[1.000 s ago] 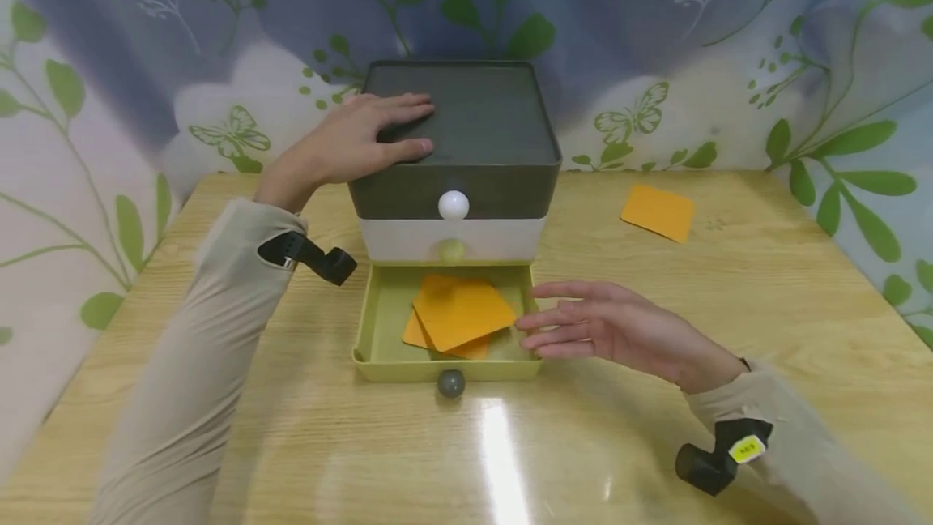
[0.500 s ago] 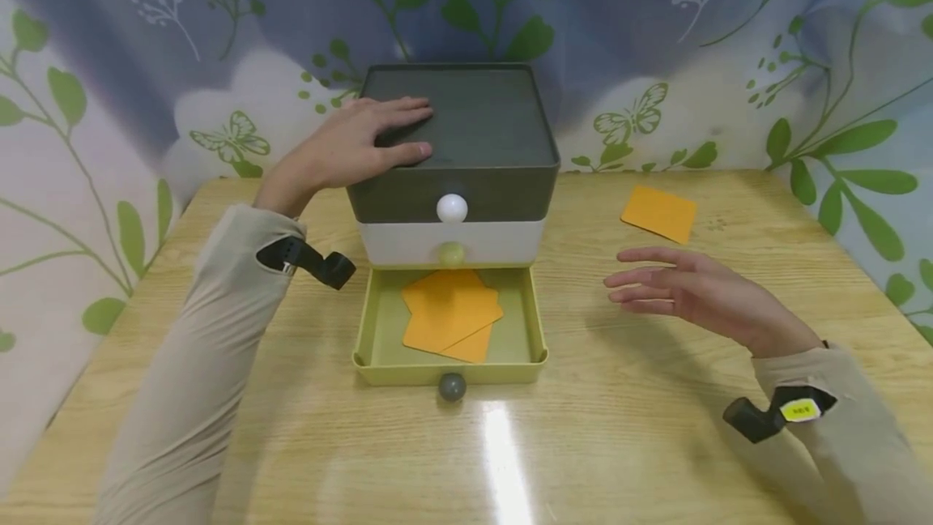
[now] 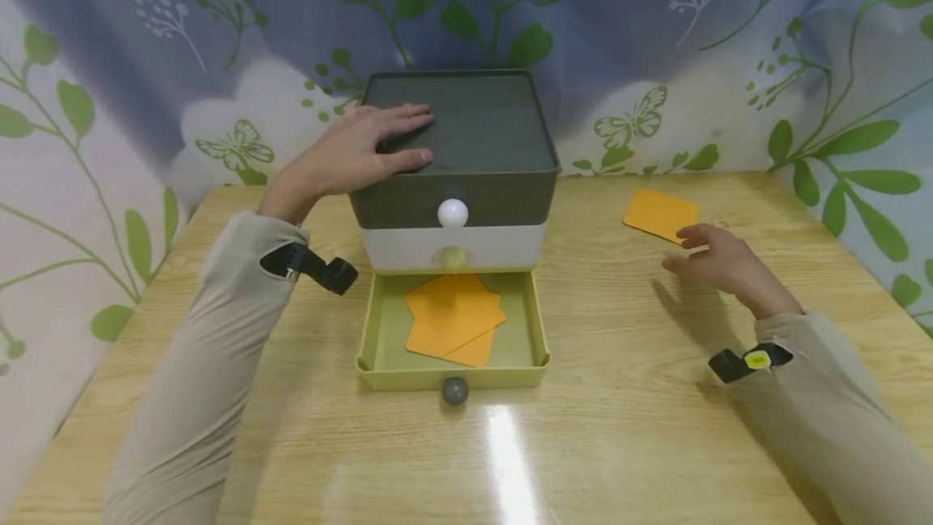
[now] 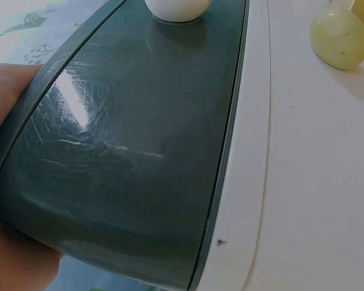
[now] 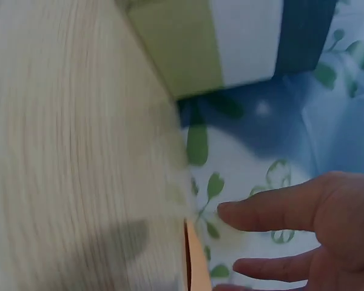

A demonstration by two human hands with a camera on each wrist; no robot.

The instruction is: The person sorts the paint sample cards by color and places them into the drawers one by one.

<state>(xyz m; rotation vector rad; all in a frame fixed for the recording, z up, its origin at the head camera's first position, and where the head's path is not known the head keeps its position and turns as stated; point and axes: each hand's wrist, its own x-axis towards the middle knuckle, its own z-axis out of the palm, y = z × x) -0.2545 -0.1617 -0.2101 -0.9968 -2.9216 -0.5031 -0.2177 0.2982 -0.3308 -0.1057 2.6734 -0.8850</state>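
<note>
My left hand [image 3: 353,148] rests on the top left of a small stacked drawer box, whose dark grey upper tier [image 3: 466,124] has a white knob [image 3: 453,213]. Under it is a white tier [image 3: 408,249] with a green knob. The lowest, yellow-green drawer [image 3: 521,322] stands pulled out, with a grey knob on its front. Several orange cards [image 3: 452,318] lie overlapping inside. My right hand [image 3: 725,266] hovers beside a single orange card [image 3: 659,213] on the table, fingers extended and holding nothing. In the right wrist view, that card [image 5: 197,260] shows below the fingers.
A wooden table [image 3: 605,428] carries everything. Behind it hangs a curtain [image 3: 619,23] printed with leaves and butterflies, close to the back of the drawer box. A bright light reflection lies in front of the drawer.
My right hand has left the drawer's right side and moved right and back toward the single card. The cards in the drawer settled slightly. My left hand stays on the box.
</note>
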